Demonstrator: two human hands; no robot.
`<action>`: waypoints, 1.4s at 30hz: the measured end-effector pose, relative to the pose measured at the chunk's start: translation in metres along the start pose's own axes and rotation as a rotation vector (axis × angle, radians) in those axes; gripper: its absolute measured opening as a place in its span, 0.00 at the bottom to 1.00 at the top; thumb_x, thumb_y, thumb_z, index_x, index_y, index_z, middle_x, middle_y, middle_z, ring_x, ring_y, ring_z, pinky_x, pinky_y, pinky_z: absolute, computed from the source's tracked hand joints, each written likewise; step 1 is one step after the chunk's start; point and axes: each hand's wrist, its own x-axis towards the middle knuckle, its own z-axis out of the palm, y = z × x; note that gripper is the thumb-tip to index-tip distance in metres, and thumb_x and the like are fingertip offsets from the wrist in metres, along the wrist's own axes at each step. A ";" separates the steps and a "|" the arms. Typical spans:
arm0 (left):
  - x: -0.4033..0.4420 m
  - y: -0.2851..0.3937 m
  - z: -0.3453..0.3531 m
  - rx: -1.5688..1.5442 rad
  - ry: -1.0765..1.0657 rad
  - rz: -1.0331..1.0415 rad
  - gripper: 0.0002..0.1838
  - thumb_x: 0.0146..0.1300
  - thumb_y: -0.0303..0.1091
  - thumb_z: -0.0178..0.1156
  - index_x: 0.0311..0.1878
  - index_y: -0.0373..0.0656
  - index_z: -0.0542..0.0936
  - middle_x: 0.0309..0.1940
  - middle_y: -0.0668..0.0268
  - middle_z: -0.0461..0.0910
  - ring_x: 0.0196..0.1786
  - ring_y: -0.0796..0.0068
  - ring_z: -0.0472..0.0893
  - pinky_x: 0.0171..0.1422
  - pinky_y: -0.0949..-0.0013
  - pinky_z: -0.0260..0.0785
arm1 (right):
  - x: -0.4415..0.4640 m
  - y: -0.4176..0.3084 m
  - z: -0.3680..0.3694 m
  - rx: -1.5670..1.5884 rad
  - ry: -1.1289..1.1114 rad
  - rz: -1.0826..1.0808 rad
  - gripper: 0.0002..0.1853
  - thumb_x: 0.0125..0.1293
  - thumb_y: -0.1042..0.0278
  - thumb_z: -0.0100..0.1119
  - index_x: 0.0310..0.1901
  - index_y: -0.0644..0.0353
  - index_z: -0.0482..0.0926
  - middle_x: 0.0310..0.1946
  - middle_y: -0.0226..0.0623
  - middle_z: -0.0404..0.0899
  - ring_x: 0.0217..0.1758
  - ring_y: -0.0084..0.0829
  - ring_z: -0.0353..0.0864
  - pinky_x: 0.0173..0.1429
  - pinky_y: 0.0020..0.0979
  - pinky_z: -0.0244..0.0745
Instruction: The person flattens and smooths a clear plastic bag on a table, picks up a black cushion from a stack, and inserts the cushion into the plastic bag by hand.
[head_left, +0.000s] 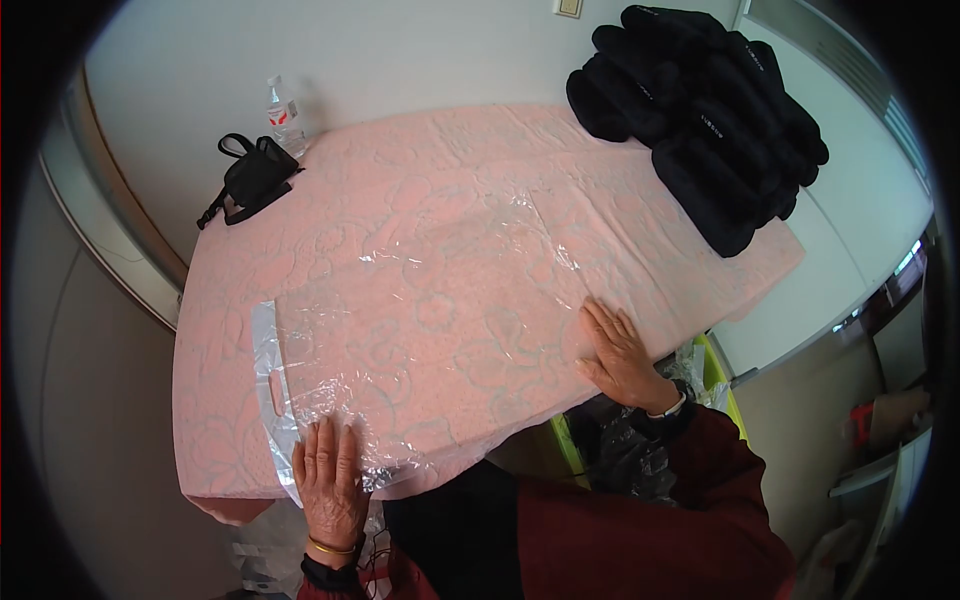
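Our left grip (332, 495) lies open, palm down, on the near left corner of a clear plastic bag (430, 345), its extended fingers just beside the white handle strip (266, 345). Our right grip (620, 362) is open too, flat at the bag's right side with the fingers spread a little; we cannot tell whether its fingertips press on the film or only on the cloth next to it. Between our hands the bag lies spread flat on the pink cloth-covered desk (215, 410), its cut-out handle at the left, its film glinting with creases and letting the floral pattern show through.

At the desk's far left corner we see a black pouch (258, 178) with straps, just beside an upright plastic bottle (283, 115) with a red and white label. Black padded items (700, 115) are heaped at the far right. Below the right edge, near our right sleeve, a yellow-green bin (738, 408) holds crumpled clear plastic.
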 end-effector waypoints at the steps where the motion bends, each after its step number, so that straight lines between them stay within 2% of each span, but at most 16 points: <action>1: -0.002 -0.009 -0.002 -0.013 -0.016 0.010 0.32 0.64 0.35 0.62 0.72 0.43 0.71 0.76 0.50 0.64 0.78 0.47 0.62 0.82 0.40 0.45 | -0.001 -0.002 -0.001 0.011 0.010 0.016 0.41 0.71 0.53 0.57 0.76 0.72 0.54 0.77 0.58 0.55 0.81 0.55 0.52 0.81 0.56 0.44; 4: -0.007 -0.033 -0.013 -0.035 -0.043 0.025 0.30 0.64 0.32 0.61 0.71 0.44 0.72 0.75 0.51 0.64 0.78 0.48 0.63 0.82 0.39 0.45 | -0.003 -0.021 -0.008 0.126 0.014 0.008 0.41 0.69 0.53 0.60 0.75 0.69 0.57 0.75 0.56 0.58 0.79 0.54 0.55 0.80 0.56 0.46; 6: -0.005 -0.050 -0.030 0.130 0.078 -0.087 0.28 0.64 0.29 0.60 0.70 0.45 0.73 0.74 0.52 0.66 0.78 0.49 0.64 0.82 0.38 0.44 | -0.005 -0.041 -0.010 0.195 0.020 0.010 0.41 0.69 0.53 0.61 0.75 0.68 0.58 0.74 0.55 0.59 0.79 0.54 0.57 0.80 0.56 0.46; 8: -0.002 -0.053 -0.036 0.219 0.144 -0.133 0.27 0.64 0.28 0.59 0.69 0.45 0.74 0.74 0.53 0.67 0.77 0.49 0.64 0.81 0.37 0.44 | -0.004 -0.067 -0.011 0.099 0.013 -0.109 0.40 0.66 0.52 0.65 0.73 0.66 0.63 0.71 0.52 0.64 0.74 0.52 0.63 0.77 0.54 0.52; 10: -0.003 -0.042 -0.032 0.104 0.165 -0.100 0.25 0.64 0.26 0.59 0.66 0.45 0.77 0.72 0.54 0.70 0.75 0.49 0.67 0.81 0.37 0.45 | -0.003 -0.086 -0.010 0.049 0.016 -0.170 0.39 0.65 0.52 0.67 0.72 0.65 0.65 0.69 0.51 0.67 0.72 0.51 0.65 0.75 0.53 0.55; 13: 0.000 -0.014 -0.018 -0.017 0.175 -0.038 0.22 0.62 0.25 0.60 0.61 0.45 0.80 0.68 0.55 0.73 0.73 0.50 0.70 0.80 0.37 0.47 | 0.001 -0.105 -0.006 0.166 0.079 -0.240 0.35 0.61 0.55 0.71 0.67 0.63 0.72 0.59 0.45 0.74 0.62 0.45 0.73 0.65 0.47 0.67; 17: 0.006 0.003 -0.001 -0.258 0.166 0.072 0.17 0.59 0.23 0.63 0.52 0.47 0.84 0.62 0.58 0.78 0.70 0.52 0.73 0.80 0.37 0.49 | 0.003 -0.107 -0.005 0.179 0.109 -0.289 0.31 0.59 0.60 0.73 0.62 0.63 0.75 0.51 0.42 0.77 0.52 0.41 0.77 0.55 0.41 0.73; 18: 0.008 0.004 0.002 -0.345 0.166 0.101 0.16 0.59 0.23 0.64 0.50 0.49 0.85 0.60 0.60 0.79 0.69 0.52 0.74 0.80 0.37 0.50 | 0.002 -0.106 -0.008 0.176 0.110 -0.288 0.31 0.59 0.60 0.73 0.62 0.63 0.75 0.51 0.42 0.77 0.52 0.41 0.77 0.55 0.41 0.73; 21: 0.014 0.002 -0.007 -0.390 0.163 0.135 0.15 0.55 0.22 0.65 0.45 0.52 0.86 0.59 0.62 0.81 0.69 0.52 0.73 0.80 0.36 0.49 | -0.007 -0.103 -0.023 0.252 -0.182 -0.047 0.28 0.59 0.63 0.73 0.59 0.63 0.76 0.48 0.41 0.78 0.47 0.40 0.79 0.48 0.38 0.76; 23: 0.020 -0.005 -0.011 -0.411 0.153 0.158 0.15 0.53 0.21 0.66 0.42 0.53 0.86 0.58 0.64 0.82 0.70 0.51 0.73 0.80 0.36 0.49 | -0.009 -0.098 -0.022 0.257 -0.190 -0.035 0.27 0.59 0.64 0.72 0.59 0.64 0.76 0.49 0.41 0.78 0.47 0.41 0.79 0.47 0.37 0.76; 25: 0.027 -0.017 -0.014 -0.255 0.247 0.120 0.14 0.50 0.21 0.66 0.36 0.54 0.86 0.57 0.66 0.82 0.71 0.52 0.72 0.81 0.36 0.46 | -0.013 -0.096 -0.021 0.270 -0.215 -0.009 0.26 0.59 0.65 0.72 0.58 0.64 0.76 0.49 0.42 0.77 0.47 0.41 0.80 0.44 0.36 0.77; 26: 0.030 -0.019 -0.014 -0.176 0.295 0.103 0.13 0.48 0.21 0.67 0.34 0.55 0.85 0.57 0.67 0.82 0.72 0.52 0.71 0.81 0.36 0.45 | -0.011 -0.095 -0.022 0.276 -0.215 0.000 0.26 0.59 0.65 0.72 0.58 0.64 0.76 0.49 0.42 0.77 0.47 0.41 0.80 0.44 0.36 0.77; 29: 0.037 -0.019 -0.017 -0.269 0.238 0.105 0.12 0.45 0.21 0.67 0.30 0.54 0.84 0.58 0.68 0.82 0.73 0.52 0.70 0.82 0.35 0.43 | 0.012 -0.088 -0.027 0.240 0.271 -0.185 0.26 0.60 0.67 0.70 0.59 0.65 0.75 0.52 0.45 0.77 0.53 0.45 0.78 0.53 0.39 0.76; 35: 0.047 -0.008 -0.016 -0.403 0.172 0.132 0.10 0.44 0.22 0.68 0.27 0.53 0.83 0.58 0.68 0.83 0.75 0.52 0.68 0.82 0.35 0.40 | 0.026 -0.059 -0.018 0.069 0.336 -0.040 0.27 0.61 0.71 0.68 0.61 0.64 0.74 0.57 0.47 0.76 0.61 0.49 0.74 0.65 0.43 0.69; 37: 0.047 -0.013 -0.012 -0.316 0.208 0.082 0.11 0.45 0.25 0.70 0.31 0.54 0.85 0.60 0.66 0.81 0.75 0.51 0.67 0.82 0.35 0.40 | 0.018 -0.044 -0.010 0.060 0.264 0.034 0.27 0.61 0.71 0.66 0.63 0.65 0.73 0.58 0.48 0.76 0.63 0.50 0.71 0.68 0.46 0.65; 42: 0.055 -0.005 -0.016 -0.214 0.131 -0.059 0.14 0.50 0.28 0.70 0.42 0.52 0.88 0.65 0.57 0.77 0.75 0.48 0.67 0.80 0.38 0.46 | 0.002 -0.028 -0.010 0.133 0.222 0.067 0.27 0.61 0.72 0.66 0.62 0.66 0.73 0.56 0.48 0.76 0.61 0.51 0.72 0.66 0.44 0.68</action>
